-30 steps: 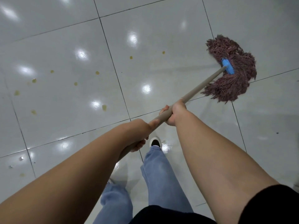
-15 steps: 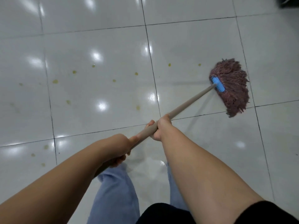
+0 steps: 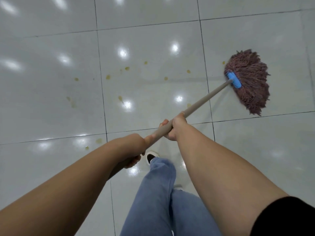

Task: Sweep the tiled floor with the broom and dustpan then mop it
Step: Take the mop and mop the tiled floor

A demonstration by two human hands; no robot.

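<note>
Mop [image 3: 249, 80] now farther right, both hands wrapped tight round its handle [image 3: 202, 101].

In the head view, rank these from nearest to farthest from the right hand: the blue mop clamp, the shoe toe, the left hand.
From the right hand:
1. Left hand, just behind it on the same handle, lower left.
2. Shoe toe, on the floor below the hands.
3. Blue mop clamp, at the handle's far end, upper right.
</note>
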